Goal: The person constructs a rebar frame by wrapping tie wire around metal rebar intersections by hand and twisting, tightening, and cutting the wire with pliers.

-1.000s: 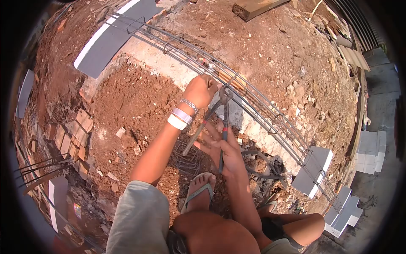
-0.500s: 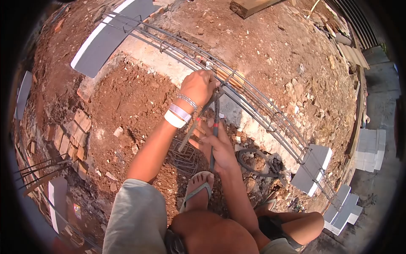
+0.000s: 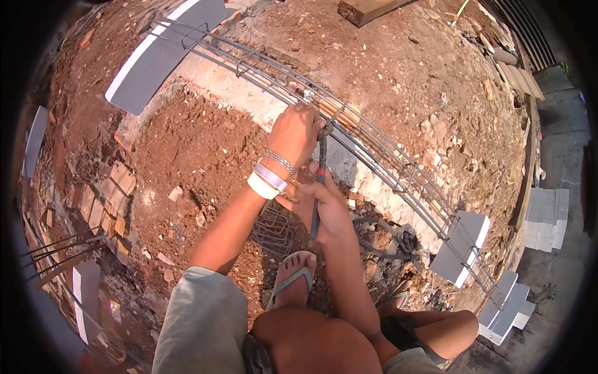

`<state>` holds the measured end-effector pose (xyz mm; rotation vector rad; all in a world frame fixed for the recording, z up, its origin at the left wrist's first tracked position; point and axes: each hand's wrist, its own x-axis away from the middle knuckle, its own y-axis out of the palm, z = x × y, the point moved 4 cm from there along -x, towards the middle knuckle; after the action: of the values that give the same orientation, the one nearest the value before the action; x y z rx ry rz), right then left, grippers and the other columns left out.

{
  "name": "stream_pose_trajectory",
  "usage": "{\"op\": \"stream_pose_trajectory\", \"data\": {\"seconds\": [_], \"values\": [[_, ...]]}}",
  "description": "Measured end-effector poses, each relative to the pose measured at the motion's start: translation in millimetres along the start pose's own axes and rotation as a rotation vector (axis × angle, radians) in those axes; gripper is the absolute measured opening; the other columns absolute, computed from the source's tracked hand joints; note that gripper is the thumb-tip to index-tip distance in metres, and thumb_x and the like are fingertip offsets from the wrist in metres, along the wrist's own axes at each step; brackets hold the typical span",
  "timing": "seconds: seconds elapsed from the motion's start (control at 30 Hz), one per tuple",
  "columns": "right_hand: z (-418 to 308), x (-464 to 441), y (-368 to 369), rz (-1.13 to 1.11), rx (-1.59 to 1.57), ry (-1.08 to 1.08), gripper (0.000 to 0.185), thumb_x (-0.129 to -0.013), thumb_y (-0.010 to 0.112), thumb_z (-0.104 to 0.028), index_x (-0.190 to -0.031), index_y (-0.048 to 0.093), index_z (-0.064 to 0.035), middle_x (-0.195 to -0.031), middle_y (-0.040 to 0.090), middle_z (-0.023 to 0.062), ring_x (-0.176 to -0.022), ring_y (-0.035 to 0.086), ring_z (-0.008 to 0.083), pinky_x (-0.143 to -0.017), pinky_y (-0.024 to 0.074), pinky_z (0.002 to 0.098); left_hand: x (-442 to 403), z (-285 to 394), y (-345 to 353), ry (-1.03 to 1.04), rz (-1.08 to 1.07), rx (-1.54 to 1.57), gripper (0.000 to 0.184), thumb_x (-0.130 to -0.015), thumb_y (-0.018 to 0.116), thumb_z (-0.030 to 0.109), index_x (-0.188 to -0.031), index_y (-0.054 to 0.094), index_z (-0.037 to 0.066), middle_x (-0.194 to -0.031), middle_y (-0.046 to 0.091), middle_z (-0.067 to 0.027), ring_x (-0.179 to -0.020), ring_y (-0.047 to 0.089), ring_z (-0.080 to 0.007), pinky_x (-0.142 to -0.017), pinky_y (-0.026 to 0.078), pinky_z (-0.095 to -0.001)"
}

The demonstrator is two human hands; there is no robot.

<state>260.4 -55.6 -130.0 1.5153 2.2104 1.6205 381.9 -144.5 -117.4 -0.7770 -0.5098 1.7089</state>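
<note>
My right hand (image 3: 329, 209) is wrapped round the dark handles of a pair of pincers (image 3: 322, 156), which has a red band on it. The pincers' head is up against a long rebar cage (image 3: 380, 165), at a crossing of its bars. Beside that head is my left hand (image 3: 296, 131), with bracelets at the wrist. Its fingers are closed at the near bars of the cage, and what they pinch is hidden. Below my hands, bent steel stirrups (image 3: 274, 232) lie on the soil near my sandalled foot (image 3: 293, 280).
The cage spans a pale concrete strip, resting on grey-and-white blocks (image 3: 460, 249) at the right and another block (image 3: 152, 62) at upper left. A coil of dark wire (image 3: 374, 249) lies right of my arm. Broken bricks (image 3: 112, 199) are piled at left. A timber piece (image 3: 367, 9) lies at the top.
The pincers' handles, spread apart before, have come together in my right hand. My left hand has shifted slightly and stays at the cage.
</note>
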Motion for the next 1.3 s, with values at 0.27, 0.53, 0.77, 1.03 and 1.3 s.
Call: {"op": "stream_pose_trajectory", "data": {"seconds": [0.27,0.53,0.77,1.03,1.3], "values": [[0,-4,9,0.213,0.272,-0.097,0.038,-0.091,0.05,0.001,-0.127,0.044,-0.0094,-0.123,0.056,0.0076,-0.113,0.059,0.0216,-0.093,0.0497,0.044,7,3,3,0.11,0.054,-0.02,0.013,-0.089,0.066,0.011,-0.084,0.065,0.0,-0.088,0.064,-0.0183,-0.089,0.06,-0.0405,-0.079,0.049,-0.0491],[43,-33,0,0.37,0.322,-0.264,0.036,-0.102,0.053,-0.013,-0.133,0.04,-0.0015,-0.124,0.054,0.0113,-0.114,0.055,0.0176,-0.094,0.045,0.0336,35,-27,21,-0.408,-0.213,0.268,0.078,-0.091,0.058,0.072,-0.084,0.061,-0.005,-0.086,0.066,-0.0199,-0.08,0.067,-0.03,-0.07,0.053,-0.0407],[49,-33,7,0.519,0.663,-0.398,0.048,-0.101,0.059,-0.021,-0.138,0.04,0.0016,-0.132,0.056,0.0198,-0.123,0.058,0.0289,-0.106,0.0452,0.0408,18,-34,47,-0.283,-0.753,0.121,0.07,-0.092,0.058,0.067,-0.062,0.064,0.004,-0.051,0.056,-0.006,-0.05,0.055,-0.0178,-0.055,0.047,-0.0341],[35,6,-15,-0.566,-0.319,0.353,0.056,-0.094,0.065,-0.049,-0.121,0.057,-0.0001,-0.123,0.064,0.0236,-0.119,0.063,0.0419,-0.107,0.0481,0.0573,34,-20,63,-0.881,-1.155,1.831,0.025,-0.106,0.056,0.027,-0.087,0.053,0.011,-0.062,0.042,0.006,-0.054,0.042,-0.0065,-0.053,0.039,-0.0263],[5,23,-4,-0.159,-0.403,0.351,0.018,-0.097,0.06,-0.028,-0.09,0.051,-0.0144,-0.071,0.046,-0.0073,-0.059,0.042,0.0064,-0.055,0.0369,0.0235,51,16,86,-0.571,-0.725,2.785,0.027,-0.106,0.057,0.024,-0.086,0.042,0.014,-0.067,0.035,0.0058,-0.056,0.037,-0.0058,-0.057,0.036,-0.0241]]}}
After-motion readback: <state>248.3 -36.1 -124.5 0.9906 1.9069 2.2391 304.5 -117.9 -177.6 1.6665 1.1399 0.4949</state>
